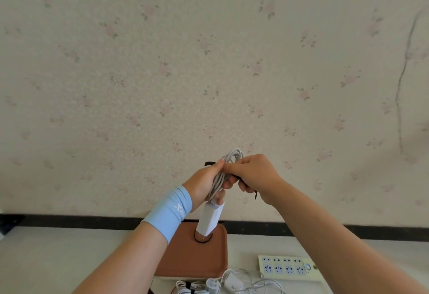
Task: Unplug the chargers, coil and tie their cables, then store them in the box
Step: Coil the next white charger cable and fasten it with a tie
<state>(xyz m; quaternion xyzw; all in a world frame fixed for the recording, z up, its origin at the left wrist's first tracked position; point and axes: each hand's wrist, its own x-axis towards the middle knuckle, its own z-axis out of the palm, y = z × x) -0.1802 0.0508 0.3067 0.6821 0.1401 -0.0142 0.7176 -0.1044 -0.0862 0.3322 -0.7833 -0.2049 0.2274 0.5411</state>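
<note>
Left hand [203, 185] grips the coiled cable [235, 155], charger [210, 220] dangling; right hand [256, 176] pinches a dark tie [252, 192].

Floral wallpaper [162, 61] (cracked at right); dark baseboard [69, 220]; pale tabletop [58, 259].

We see cream wallpaper [209, 61] sprigged with faded pink flowers and green leaves, above a black baseboard [69, 220]. We note a light-blue wristband [169, 212] with white lettering, white charger [210, 220], pale grey cable [219, 178], dark tie [209, 164], brown box [197, 259], cream power strip [287, 269] with blue sockets.

soft even daylight, faint shadows, wide-angle bending at edges
</note>
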